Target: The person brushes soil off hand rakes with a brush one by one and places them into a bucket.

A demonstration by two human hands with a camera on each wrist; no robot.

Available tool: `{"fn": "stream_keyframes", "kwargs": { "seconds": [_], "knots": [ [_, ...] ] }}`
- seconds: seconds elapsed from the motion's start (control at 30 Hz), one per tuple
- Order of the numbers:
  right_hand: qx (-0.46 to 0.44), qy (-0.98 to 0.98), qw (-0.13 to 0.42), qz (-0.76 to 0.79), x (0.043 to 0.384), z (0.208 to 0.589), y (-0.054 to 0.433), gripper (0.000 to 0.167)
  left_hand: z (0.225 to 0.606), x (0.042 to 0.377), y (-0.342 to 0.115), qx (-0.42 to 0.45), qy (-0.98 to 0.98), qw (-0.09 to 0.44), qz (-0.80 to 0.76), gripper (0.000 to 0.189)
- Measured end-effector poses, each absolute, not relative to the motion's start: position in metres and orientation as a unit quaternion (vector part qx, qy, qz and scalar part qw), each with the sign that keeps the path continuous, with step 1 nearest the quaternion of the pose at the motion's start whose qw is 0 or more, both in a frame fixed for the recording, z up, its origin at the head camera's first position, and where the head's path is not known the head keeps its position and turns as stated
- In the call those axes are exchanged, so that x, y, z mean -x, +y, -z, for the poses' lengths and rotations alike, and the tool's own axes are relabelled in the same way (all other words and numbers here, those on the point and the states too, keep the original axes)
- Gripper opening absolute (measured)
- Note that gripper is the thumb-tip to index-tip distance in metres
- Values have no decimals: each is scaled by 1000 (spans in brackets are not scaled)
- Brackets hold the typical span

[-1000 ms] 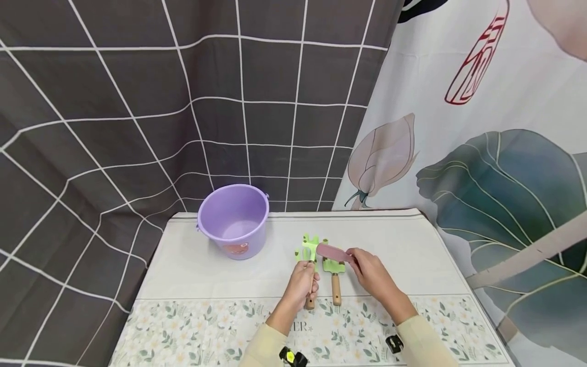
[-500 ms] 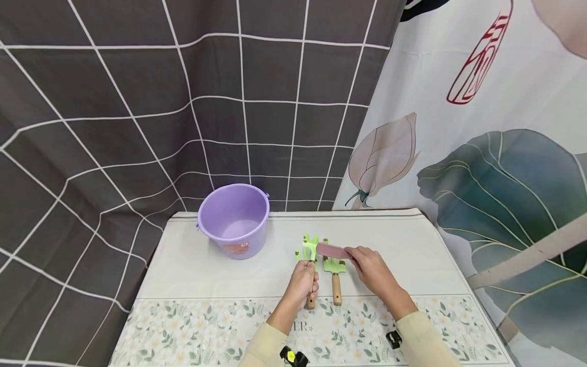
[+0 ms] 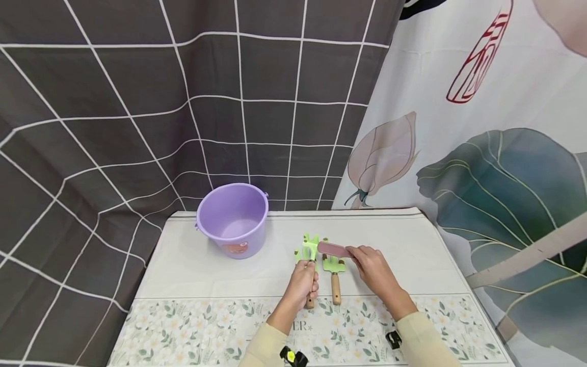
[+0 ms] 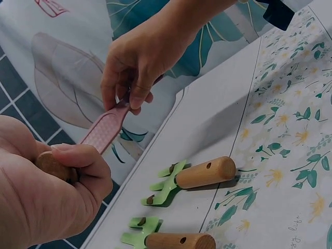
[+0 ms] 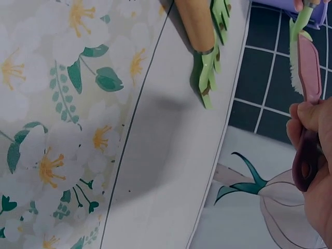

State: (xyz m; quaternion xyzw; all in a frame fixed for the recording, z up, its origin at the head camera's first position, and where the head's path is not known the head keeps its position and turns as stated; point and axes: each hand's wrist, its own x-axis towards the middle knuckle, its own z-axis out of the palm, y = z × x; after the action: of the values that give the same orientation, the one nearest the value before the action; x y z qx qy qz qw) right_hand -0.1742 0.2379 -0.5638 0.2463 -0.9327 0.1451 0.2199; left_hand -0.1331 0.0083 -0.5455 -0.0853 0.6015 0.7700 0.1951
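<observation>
My left hand grips a small garden fork with a light green head, its wooden handle end showing at the fist in the left wrist view. In my right hand I pinch the handle of a pink brush. Its white bristles face the fork's green head and meet it in the right wrist view. Below the brush, a second green fork with a wooden handle lies on the table. Another green-headed tool lies beside it, largely hidden under my left hand in the head view.
A purple bucket stands at the back left of the table. The table has a white cover with a floral front band. A dark gridded curtain and a white printed curtain hang behind it.
The brush and my right hand have shifted very slightly, the brush lying a little more level. My left hand keeps its grip on the fork in the same place.
</observation>
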Motion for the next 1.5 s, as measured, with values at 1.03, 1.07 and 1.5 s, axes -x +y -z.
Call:
{"fn": "stream_keyframes", "kwargs": {
  "seconds": [1.03,1.07,1.5],
  "knots": [
    [-252,-929,239,-125,173,563,238,34,544,129,13,89,608,191,-765,31],
    [-252,-929,240,-125,173,563,238,35,544,129,13,89,607,192,-766,31],
    [-236,-932,246,-122,175,561,241,33,548,130,14,88,597,201,-772,41]
  ]
}}
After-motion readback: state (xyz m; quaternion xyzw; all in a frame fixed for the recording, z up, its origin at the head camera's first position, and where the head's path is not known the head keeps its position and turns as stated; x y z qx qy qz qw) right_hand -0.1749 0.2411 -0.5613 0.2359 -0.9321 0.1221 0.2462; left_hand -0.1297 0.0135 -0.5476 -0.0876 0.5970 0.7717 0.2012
